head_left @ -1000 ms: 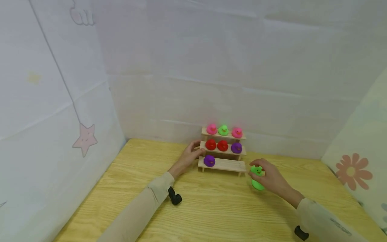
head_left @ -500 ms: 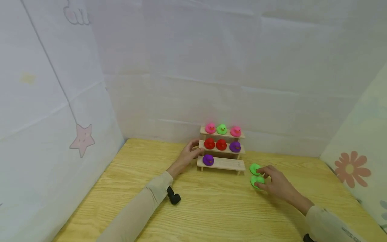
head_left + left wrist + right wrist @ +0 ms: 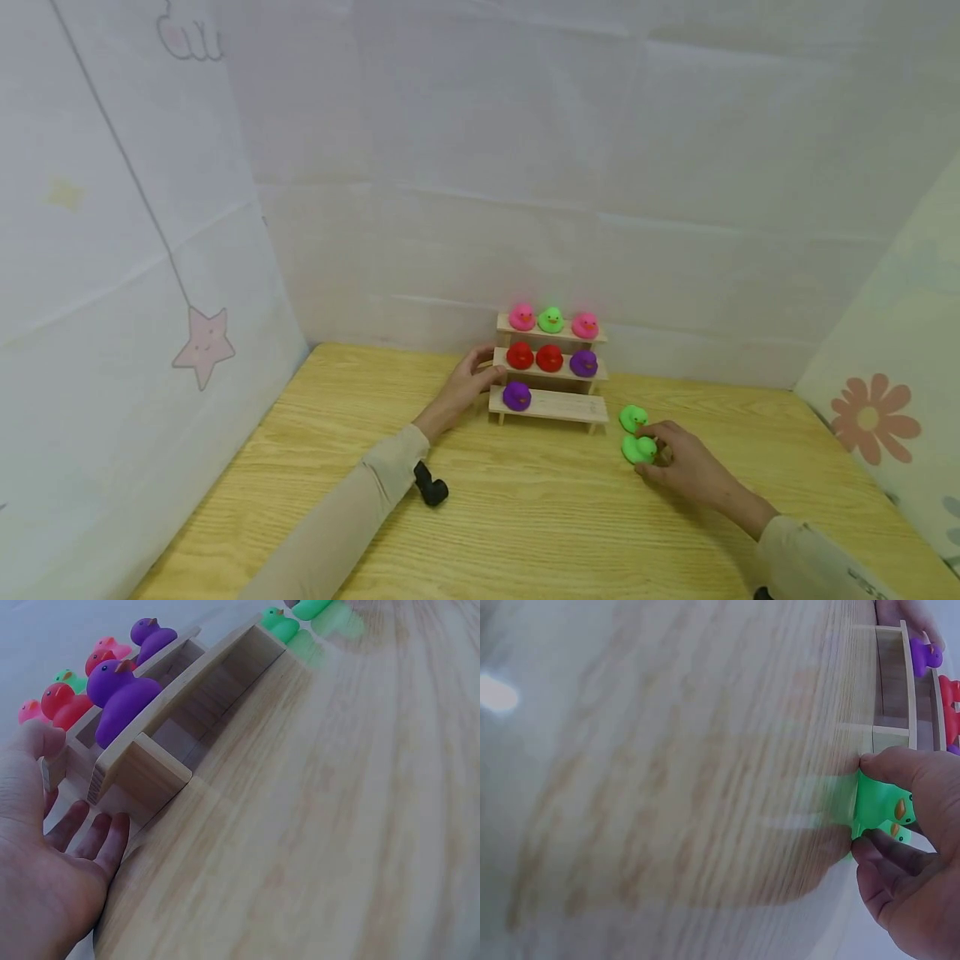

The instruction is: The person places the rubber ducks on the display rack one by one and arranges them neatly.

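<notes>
My left hand (image 3: 461,393) holds the left end of a three-tier wooden display stand (image 3: 564,407). In the left wrist view its thumb lies at the end of the middle tier, with the fingers lower down. A purple rubber duck (image 3: 517,397) sits at the left of the lowest tier. Right of the stand, two green rubber ducks are on the table. My right hand (image 3: 688,468) pinches the nearer green duck (image 3: 636,450) between thumb and fingers; its head points right. The farther green duck (image 3: 632,417) sits just behind, close to the fingertips.
Two red ducks (image 3: 550,359) and a purple duck (image 3: 583,363) occupy the middle tier. On the top tier, a green duck (image 3: 551,320) sits between two pink ducks (image 3: 522,317). White cloth (image 3: 465,250) stands behind the wooden table (image 3: 480,525).
My right hand has moved from the farther green duck to the nearer one, which now shows its head at the right. The left hand stays at the stand. The view shifted slightly.
</notes>
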Tool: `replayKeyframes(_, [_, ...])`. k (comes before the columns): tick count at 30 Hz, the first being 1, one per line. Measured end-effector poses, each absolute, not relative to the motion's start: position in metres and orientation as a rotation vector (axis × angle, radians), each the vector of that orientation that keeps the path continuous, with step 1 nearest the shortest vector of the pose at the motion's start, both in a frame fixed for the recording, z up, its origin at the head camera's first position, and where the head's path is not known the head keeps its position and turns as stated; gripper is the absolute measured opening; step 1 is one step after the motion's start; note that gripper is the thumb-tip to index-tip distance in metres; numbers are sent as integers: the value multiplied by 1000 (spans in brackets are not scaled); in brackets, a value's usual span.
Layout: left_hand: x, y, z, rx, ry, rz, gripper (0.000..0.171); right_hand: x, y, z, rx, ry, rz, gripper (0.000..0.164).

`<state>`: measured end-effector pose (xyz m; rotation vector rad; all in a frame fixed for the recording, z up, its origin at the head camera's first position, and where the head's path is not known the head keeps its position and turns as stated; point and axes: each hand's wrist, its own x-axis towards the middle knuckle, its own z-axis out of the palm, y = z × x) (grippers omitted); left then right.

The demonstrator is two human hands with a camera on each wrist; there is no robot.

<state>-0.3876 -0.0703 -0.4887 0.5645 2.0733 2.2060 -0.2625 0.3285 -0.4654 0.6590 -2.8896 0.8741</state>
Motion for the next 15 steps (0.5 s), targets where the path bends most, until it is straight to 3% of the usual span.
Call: replayKeyframes(15, [-386,-71,-487,579,2062,2201,64,-258,324,-463,636,-2847,943,49])
